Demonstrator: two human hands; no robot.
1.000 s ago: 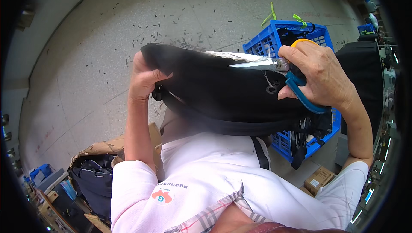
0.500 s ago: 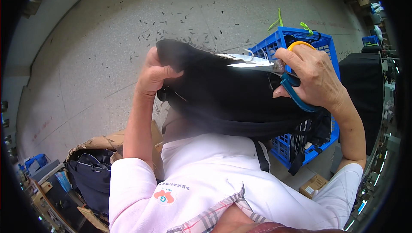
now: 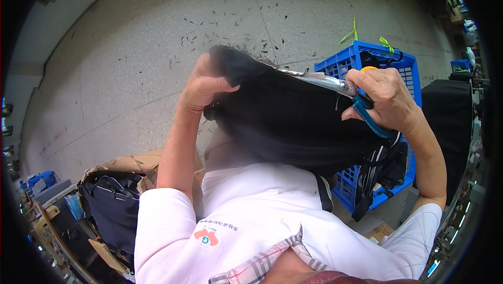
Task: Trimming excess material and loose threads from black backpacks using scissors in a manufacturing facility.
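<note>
- Near left, a dark bag [image 3: 110, 200] sits in a torn cardboard box [image 3: 128, 164].
- Mid-scene, black fabric [image 3: 293, 111] spans between both hands!
- Left hand [image 3: 201, 86] clasps its left end.
- Right hand [image 3: 386, 95] grips scissors [image 3: 331, 82], blades along the fabric's far edge.
- Blue crate [image 3: 335, 65], right, behind that hand.
- Far out, dark scraps [image 3: 216, 24] dot the floor [image 3: 115, 85].

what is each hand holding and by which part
The left hand grips the black fabric item by its left end; the right hand holds the scissors by their handles.
</note>
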